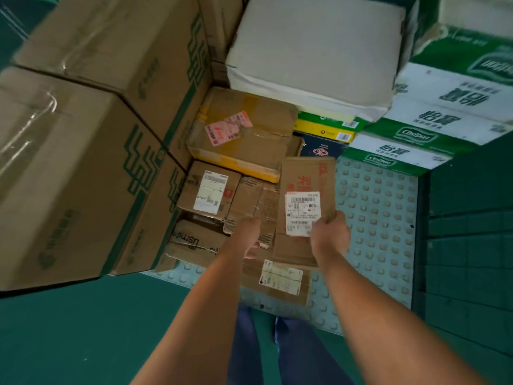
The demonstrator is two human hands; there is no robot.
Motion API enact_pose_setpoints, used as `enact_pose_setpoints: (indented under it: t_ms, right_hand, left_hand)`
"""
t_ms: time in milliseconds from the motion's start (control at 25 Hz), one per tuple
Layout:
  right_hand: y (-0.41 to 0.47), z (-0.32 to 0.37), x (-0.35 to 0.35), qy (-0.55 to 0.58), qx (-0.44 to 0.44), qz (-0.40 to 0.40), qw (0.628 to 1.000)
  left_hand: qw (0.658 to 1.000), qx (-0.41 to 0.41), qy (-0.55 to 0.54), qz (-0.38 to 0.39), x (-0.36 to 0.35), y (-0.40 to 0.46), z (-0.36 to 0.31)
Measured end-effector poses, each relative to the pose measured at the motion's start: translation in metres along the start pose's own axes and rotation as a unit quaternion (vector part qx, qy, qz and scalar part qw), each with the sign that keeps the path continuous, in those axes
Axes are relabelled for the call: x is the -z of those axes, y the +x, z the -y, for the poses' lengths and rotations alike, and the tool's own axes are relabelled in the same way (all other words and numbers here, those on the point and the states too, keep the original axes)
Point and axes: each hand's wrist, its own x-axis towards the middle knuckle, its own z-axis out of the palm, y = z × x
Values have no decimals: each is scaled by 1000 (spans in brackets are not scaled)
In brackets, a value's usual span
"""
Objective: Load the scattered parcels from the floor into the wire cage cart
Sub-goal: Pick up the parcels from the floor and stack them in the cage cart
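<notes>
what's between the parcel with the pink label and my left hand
In the head view, a taped brown parcel lies between the pink-label parcel and the left hand.

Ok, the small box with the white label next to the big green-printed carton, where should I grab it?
Take the small box by its two short ends from above. Its labelled top faces up and is exposed, but the big carton presses against its left side and other parcels crowd its right, so a side approach looks blocked.

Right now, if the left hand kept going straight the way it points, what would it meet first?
Probably the taped brown parcel right ahead of the left hand; its fingers already seem to touch that parcel's near edge, though depth is unclear. The right hand grips a flat labelled carton beside it.
</notes>
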Motion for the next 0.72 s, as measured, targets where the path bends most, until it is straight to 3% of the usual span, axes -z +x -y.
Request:
enact_pose_setpoints:
  t_ms: [520, 720]
  right_hand:
    - [-59, 41, -27, -23, -163, 34, 986]
    - [-72, 49, -29, -40, -59, 105, 992]
  left_hand:
    - [985, -3, 146, 92, 62, 11, -30]
    - [982, 15, 171, 74, 71, 4, -21]
